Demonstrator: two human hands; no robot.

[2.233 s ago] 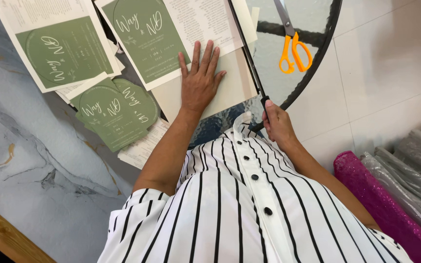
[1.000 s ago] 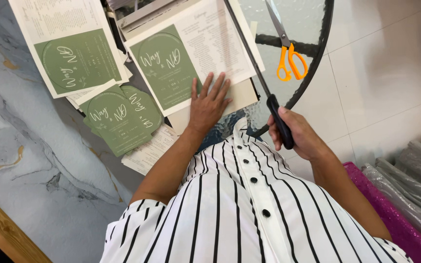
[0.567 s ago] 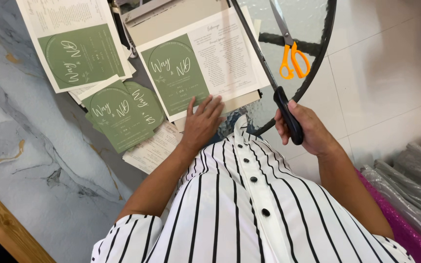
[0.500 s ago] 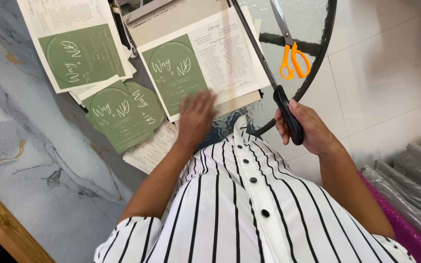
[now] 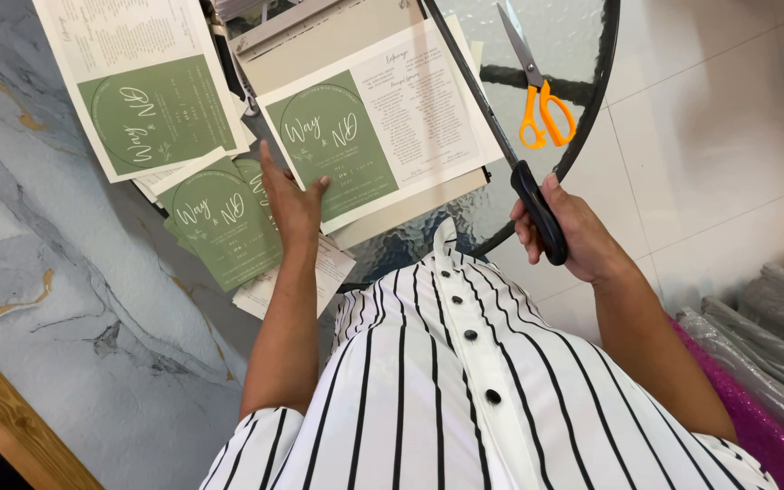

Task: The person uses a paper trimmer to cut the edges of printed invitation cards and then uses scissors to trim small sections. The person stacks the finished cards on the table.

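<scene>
Right hand (image 5: 566,238), right of centre, is clenched around the black handle (image 5: 539,211) of the paper cutter's arm. Left hand (image 5: 289,197) lies flat and open on the green-and-white printed sheet (image 5: 376,126) on the cutter board, mid-frame. Orange scissors (image 5: 537,95) sit upper right on the glass table (image 5: 583,54).

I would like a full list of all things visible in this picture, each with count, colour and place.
paper trimmer with black-handled cutting arm: one, beige board, on the round glass table.
printed sheet with green circle panel: one, white and green, on the trimmer board.
second printed sheet: one, white and green, upper left.
cut green cards: a small pile, left of the trimmer.
orange-handled scissors: one, on the glass.
wrapped rolls: several, grey and pink, lower right.
striped shirt: white and black.
left hand: on the cards.
right hand: grips the arm handle.
</scene>
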